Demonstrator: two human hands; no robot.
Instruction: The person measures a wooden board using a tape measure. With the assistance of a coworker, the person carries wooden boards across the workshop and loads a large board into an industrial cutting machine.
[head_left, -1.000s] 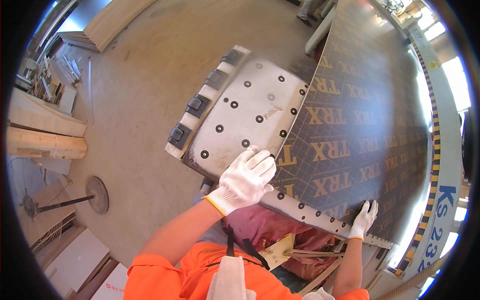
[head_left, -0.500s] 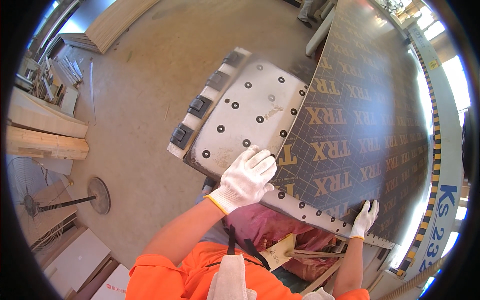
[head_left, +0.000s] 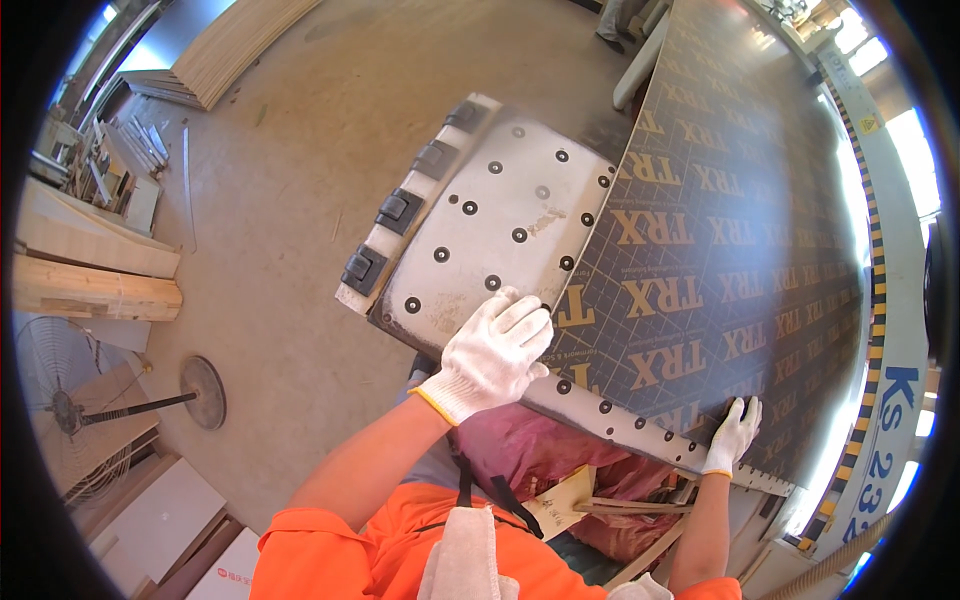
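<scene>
A large dark plywood panel (head_left: 745, 250) with gold printed lettering lies across a pale machine table (head_left: 470, 290) studded with black rollers. My left hand (head_left: 497, 345), in a white knit glove, is closed at the panel's near left corner. Its fingers are bent together against the edge and its thumb sits just below them; the fingertips' underside is hidden. To the right, my gloved right hand (head_left: 735, 435) lies with its fingers stretched out on the panel's top, by the near edge.
Black hinged blocks (head_left: 362, 272) line the table's left side. A striped beam (head_left: 870, 330) borders the panel on the right. Pink sheeting (head_left: 530, 445) and wood strips lie below the table. A pedestal fan (head_left: 65, 410), stacked boards (head_left: 205, 70) and timber (head_left: 95, 290) stand left. A person's legs (head_left: 618, 20) show at the back.
Both hands keep their places on the panel. The right fingers look slightly more spread; the view has shifted a little.
</scene>
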